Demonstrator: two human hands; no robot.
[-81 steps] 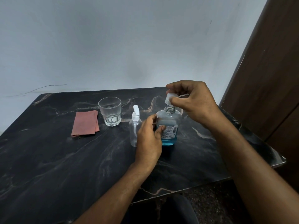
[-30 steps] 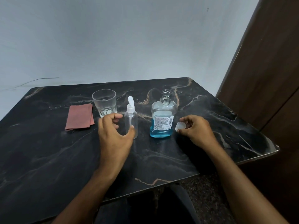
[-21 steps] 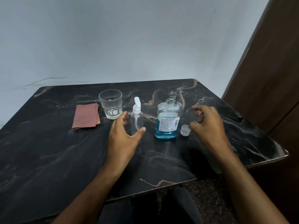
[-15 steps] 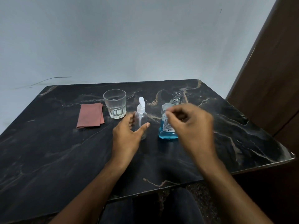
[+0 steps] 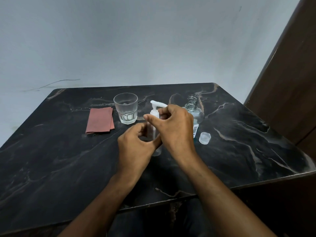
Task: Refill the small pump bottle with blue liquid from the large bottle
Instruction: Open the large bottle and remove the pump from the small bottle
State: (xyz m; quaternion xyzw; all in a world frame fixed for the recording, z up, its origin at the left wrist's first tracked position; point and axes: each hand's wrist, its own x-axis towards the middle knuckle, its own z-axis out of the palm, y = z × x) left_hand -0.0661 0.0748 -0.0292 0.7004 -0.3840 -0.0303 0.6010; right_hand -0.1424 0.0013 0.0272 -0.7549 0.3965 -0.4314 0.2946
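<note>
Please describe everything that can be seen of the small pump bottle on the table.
The small pump bottle is a slim, clear plastic cylinder that looks empty, with a white pump head whose nozzle points right. It is upright at the middle of the dark marble table, just right of the glass. The left hand grips its body; the right hand pinches the white collar. The pump is not yet off.

The counter (image 5: 239,151) looked like glossy black marble; the tumbler (image 5: 125,108) was clear glass, the napkin (image 5: 100,120) matt reddish cloth.

On the table (image 5: 51,168), cloth (image 5: 100,120), glass (image 5: 126,108), pump bottle (image 5: 154,115), large bottle (image 5: 194,108) (left to right).
</note>
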